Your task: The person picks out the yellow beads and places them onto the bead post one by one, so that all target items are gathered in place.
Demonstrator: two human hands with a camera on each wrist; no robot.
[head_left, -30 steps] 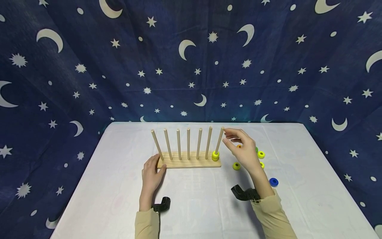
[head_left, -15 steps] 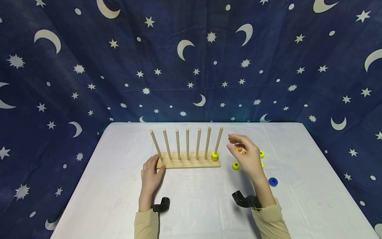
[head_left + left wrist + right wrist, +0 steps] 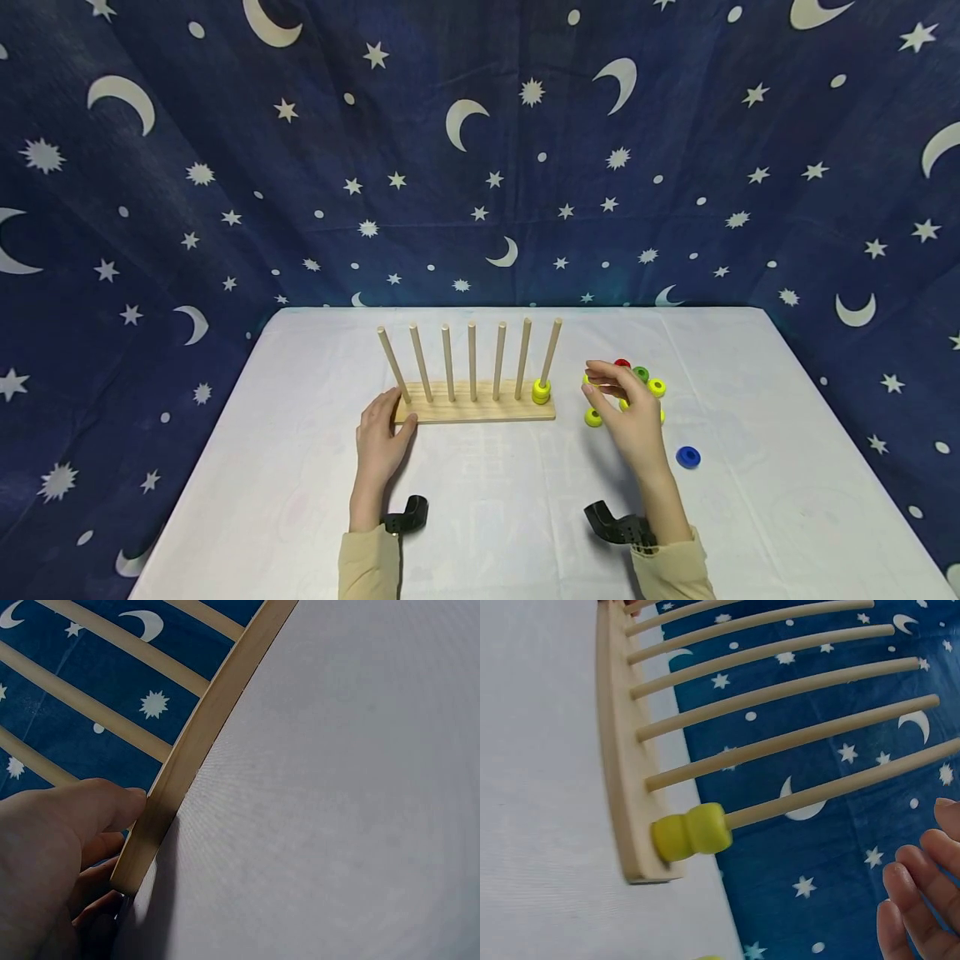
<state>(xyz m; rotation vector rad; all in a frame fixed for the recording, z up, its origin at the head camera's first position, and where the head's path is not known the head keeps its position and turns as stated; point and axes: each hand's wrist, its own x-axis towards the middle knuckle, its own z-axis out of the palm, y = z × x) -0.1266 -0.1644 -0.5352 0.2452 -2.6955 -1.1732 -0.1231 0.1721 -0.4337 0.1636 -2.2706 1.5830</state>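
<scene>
Right hand (image 3: 632,419) lowered near rings (image 3: 593,417), thumb apart; left hand (image 3: 381,439) grips rack (image 3: 483,411).

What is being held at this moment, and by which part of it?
The left grip holds the wooden peg rack by its left end, with the thumb at the front edge. The right grip holds nothing that can be seen.

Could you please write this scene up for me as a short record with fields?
Left hand: grips the left end of the wooden stand
Right hand: over the loose rings in the head view, nothing visibly held
Pegs: seven; two yellow rings on the rightmost peg, others bare
Loose, right of stand: red ring, green ring, blue ring, several yellow ones; some partly hidden
Surface: white-covered table
Backdrop: blue cloth with moons and stars
</scene>
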